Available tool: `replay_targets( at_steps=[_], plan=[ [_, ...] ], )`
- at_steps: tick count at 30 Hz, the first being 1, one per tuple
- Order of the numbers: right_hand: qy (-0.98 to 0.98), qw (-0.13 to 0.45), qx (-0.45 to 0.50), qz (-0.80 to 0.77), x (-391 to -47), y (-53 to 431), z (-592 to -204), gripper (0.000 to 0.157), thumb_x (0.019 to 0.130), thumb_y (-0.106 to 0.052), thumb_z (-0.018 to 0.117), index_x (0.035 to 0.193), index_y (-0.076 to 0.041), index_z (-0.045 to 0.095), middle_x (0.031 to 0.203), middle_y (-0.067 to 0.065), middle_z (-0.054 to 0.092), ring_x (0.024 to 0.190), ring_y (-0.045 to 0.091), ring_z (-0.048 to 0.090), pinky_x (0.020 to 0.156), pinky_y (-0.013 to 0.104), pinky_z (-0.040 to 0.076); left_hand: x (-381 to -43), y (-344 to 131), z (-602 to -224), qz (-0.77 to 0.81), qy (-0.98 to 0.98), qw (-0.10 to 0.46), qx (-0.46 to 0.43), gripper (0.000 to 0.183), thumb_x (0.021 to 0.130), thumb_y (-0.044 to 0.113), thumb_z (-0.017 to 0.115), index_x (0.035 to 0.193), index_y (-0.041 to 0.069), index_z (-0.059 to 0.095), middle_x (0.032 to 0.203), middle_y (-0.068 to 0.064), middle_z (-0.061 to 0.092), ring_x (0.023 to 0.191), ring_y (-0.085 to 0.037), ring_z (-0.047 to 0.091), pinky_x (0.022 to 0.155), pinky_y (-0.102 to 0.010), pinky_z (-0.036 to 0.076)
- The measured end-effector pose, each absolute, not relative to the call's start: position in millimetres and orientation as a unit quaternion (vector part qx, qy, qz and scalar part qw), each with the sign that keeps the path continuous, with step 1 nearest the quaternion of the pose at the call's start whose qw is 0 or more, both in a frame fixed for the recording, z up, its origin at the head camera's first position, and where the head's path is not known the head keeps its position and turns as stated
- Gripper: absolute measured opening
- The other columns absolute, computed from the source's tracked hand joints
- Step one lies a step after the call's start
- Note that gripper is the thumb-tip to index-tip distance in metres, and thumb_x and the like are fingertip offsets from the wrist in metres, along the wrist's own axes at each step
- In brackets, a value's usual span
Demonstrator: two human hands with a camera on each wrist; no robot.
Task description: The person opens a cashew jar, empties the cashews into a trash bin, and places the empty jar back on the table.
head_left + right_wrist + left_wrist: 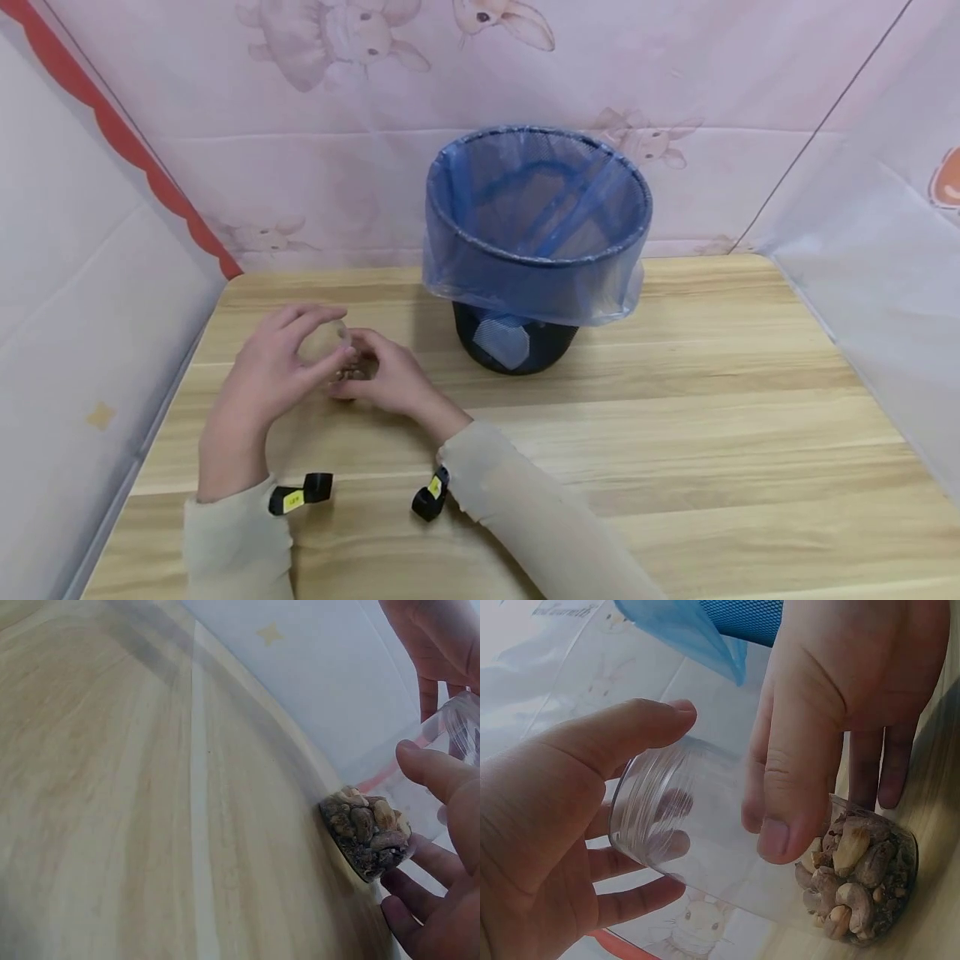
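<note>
A clear jar (727, 776) is tilted over the table, with cashews (855, 877) and small dark bits gathered at its bottom end. My right hand (390, 375) grips the jar's body, thumb on the near side and fingers behind. Round the ridged top end curls my left hand (273, 358); its fingers show behind the clear wall in the left wrist view. Whether the left thumb touches the jar, I cannot tell. From the head view the hands hide most of the jar. In the right wrist view the nuts (367, 829) appear close to the tabletop.
A black mesh bin (555, 342) lined with a blue plastic bag (525, 283) stands at the back of the wooden table (712, 417), right of my hands. Behind it rises a pink wall covering (337, 192) with rabbit pictures. Black straps (300, 496) sit at the cuffs.
</note>
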State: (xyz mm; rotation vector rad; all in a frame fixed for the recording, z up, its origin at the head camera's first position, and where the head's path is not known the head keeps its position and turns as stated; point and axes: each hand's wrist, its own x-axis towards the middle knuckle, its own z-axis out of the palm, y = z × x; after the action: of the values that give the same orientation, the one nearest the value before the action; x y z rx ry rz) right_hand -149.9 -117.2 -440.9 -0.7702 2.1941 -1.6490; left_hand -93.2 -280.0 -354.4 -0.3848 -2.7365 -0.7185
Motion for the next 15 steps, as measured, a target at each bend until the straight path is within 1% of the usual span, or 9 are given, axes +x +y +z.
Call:
replay_targets(
  at_steps=[4, 6, 8, 11, 15],
  plan=[
    [0.737, 0.150, -0.270, -0.601, -149, -113, -444, 0.074, 0.079, -0.027, 0.086, 0.143, -0.028, 0.050, 0.125, -0.009, 0.065, 0.111, 0.002, 0.062, 0.097, 0.022, 0.049, -92, -276, -353, -0.252, -0.947, 0.141, -0.138, 0.044, 0.090, 0.032, 0.075, 0.130, 0.018, 0.065, 0.128, -0.008, 0.062, 0.117, -0.033, 0.055, 0.091, -0.055, 0.045],
    [0.716, 0.153, -0.277, -0.622, -149, -106, -446, 0.073, 0.079, -0.022, 0.086, 0.143, -0.024, 0.050, 0.124, -0.005, 0.065, 0.109, 0.006, 0.064, 0.093, 0.022, 0.052, -92, -273, -352, -0.254, -0.947, 0.136, -0.141, 0.044, 0.090, 0.033, 0.075, 0.130, 0.018, 0.066, 0.127, -0.007, 0.062, 0.114, -0.032, 0.056, 0.087, -0.053, 0.047],
    [0.710, 0.148, -0.284, -0.627, -147, -97, -446, 0.072, 0.080, -0.021, 0.086, 0.142, -0.023, 0.050, 0.123, -0.004, 0.065, 0.108, 0.009, 0.064, 0.091, 0.022, 0.053, -91, -267, -350, -0.255, -0.947, 0.129, -0.147, 0.045, 0.089, 0.034, 0.075, 0.130, 0.018, 0.066, 0.126, -0.006, 0.063, 0.112, -0.030, 0.058, 0.085, -0.051, 0.049],
    [0.716, 0.140, -0.285, -0.621, -141, -79, -445, 0.071, 0.080, -0.023, 0.086, 0.142, -0.023, 0.050, 0.122, -0.006, 0.064, 0.107, 0.010, 0.062, 0.090, 0.024, 0.052, -90, -258, -346, -0.258, -0.945, 0.118, -0.165, 0.046, 0.088, 0.036, 0.076, 0.130, 0.018, 0.066, 0.125, -0.004, 0.064, 0.107, -0.026, 0.060, 0.081, -0.047, 0.051],
    [0.736, 0.126, -0.273, -0.606, -130, -55, -435, 0.072, 0.079, -0.030, 0.086, 0.141, -0.027, 0.051, 0.122, -0.011, 0.062, 0.107, 0.009, 0.061, 0.091, 0.027, 0.051, -88, -245, -338, -0.269, -0.936, 0.122, -0.194, 0.049, 0.085, 0.036, 0.079, 0.129, 0.019, 0.066, 0.126, -0.001, 0.064, 0.106, -0.021, 0.060, 0.084, -0.044, 0.050]
  ],
)
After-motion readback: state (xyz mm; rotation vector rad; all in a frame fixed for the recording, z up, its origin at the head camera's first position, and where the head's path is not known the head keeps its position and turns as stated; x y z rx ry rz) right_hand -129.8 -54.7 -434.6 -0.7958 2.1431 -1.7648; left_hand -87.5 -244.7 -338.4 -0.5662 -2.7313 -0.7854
